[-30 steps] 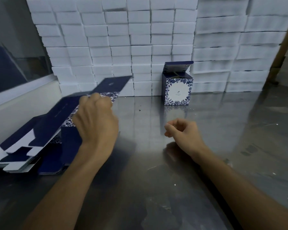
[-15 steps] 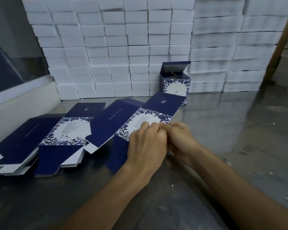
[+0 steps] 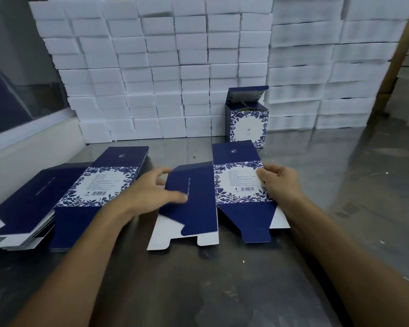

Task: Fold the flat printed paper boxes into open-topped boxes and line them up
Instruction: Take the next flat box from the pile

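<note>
A flat box (image 3: 236,185), navy with a blue floral panel, lies in front of me on the steel table (image 3: 222,279), its long axis running away from me. My left hand (image 3: 149,192) grips its left edge, thumb on top and fingers curled around it. My right hand (image 3: 281,182) pinches its right edge. A stack (image 3: 80,197) of flats sits to the left. One folded box (image 3: 247,123) stands upright behind, against a wall of white blocks (image 3: 175,67).

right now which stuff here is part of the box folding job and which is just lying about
Job: flat box gripped by left hand and right hand; flat stack; folded box.

Lying about: white blocks stacked behind; steel table.
</note>
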`<state>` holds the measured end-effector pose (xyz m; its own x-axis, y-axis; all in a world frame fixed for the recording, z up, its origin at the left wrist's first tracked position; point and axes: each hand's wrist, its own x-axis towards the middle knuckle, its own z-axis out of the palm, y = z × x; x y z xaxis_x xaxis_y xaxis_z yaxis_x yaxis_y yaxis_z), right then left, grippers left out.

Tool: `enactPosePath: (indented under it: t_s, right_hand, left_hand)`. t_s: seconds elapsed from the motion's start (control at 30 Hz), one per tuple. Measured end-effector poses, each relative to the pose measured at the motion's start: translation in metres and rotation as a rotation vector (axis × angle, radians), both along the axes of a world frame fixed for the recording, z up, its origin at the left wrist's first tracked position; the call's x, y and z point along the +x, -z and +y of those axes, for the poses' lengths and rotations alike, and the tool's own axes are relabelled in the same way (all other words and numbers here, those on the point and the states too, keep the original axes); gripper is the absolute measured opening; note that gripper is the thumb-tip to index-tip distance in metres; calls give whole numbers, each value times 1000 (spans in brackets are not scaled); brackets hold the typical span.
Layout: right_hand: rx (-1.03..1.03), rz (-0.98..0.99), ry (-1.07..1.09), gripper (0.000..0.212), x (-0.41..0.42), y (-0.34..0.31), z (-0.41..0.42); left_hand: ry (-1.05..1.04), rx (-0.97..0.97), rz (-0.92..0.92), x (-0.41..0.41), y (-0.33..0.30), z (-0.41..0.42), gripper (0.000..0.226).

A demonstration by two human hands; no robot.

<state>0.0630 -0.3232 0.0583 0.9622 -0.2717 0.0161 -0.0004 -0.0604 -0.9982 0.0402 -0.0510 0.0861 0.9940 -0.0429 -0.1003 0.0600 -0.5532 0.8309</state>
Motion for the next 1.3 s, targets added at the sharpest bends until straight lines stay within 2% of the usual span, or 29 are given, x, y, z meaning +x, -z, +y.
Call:
enactPosePath:
  t_s: [0.1, 0.2, 0.3, 0.4, 0.47, 0.57, 0.6, 0.67, 0.73, 0.77, 0.83, 0.93, 1.0, 1.07, 1.2, 1.27, 1.3]
  right_hand:
    - [-17, 32, 19, 25, 1, -2, -5]
    - [-24, 73, 42, 28, 2, -5, -9]
    - [11, 113, 53, 18, 1, -8, -9]
    - [8, 153, 90, 16, 4, -11, -12]
    - [-1, 187, 97, 25, 8, -12, -14]
    - [44, 209, 32, 42, 8, -16, -12]
    - [103, 192, -26, 47, 5, -16, -10]
    - [287, 180, -173, 60, -6, -19, -6]
    - [416, 190, -316, 73, -14, -21, -2]
    - [419, 180, -353, 80, -17, -22, -1]
    - [336, 133, -391, 87, -20, -24, 3]
    - [217, -15, -417, 80, -21, -27, 13]
    - [171, -95, -431, 95, -24, -30, 19]
    - [123, -152, -451, 111, -26, -31, 22]
    - [-83, -263, -441, 118, -31, -24, 22]
    - [-129, -310, -449, 113, -30, -19, 20]
    - [-114, -326, -456, 103, -30, -19, 21]
  left_hand:
    - [247, -21, 95, -3, -1, 9, 115]
    - [276, 14, 71, -8, 0, 8, 122]
    - [266, 133, -2, -7, 2, 4, 106]
    - [244, 277, -171, -6, 2, 0, 76]
    - [213, 261, -280, -3, 3, 1, 52]
    - [226, 286, -344, -3, 1, 0, 40]
    - [222, 278, -354, -4, 1, -2, 37]
    - [206, 283, -419, -5, 2, -7, 7]
    - [165, 314, -556, -5, 5, -12, 31]
    - [142, 313, -601, -4, 7, -13, 34]
    - [95, 318, -651, -3, 7, -16, 33]
    - [6, 323, -733, -1, 9, -17, 41]
    - [-73, 323, -769, -2, 7, -21, 43]
    - [-147, 308, -784, -4, 6, -26, 47]
    - [-226, 184, -704, -5, 2, -34, 52]
    - [-269, 34, -622, -4, -1, -35, 51]
    - [-289, -27, -583, -3, -1, -34, 51]
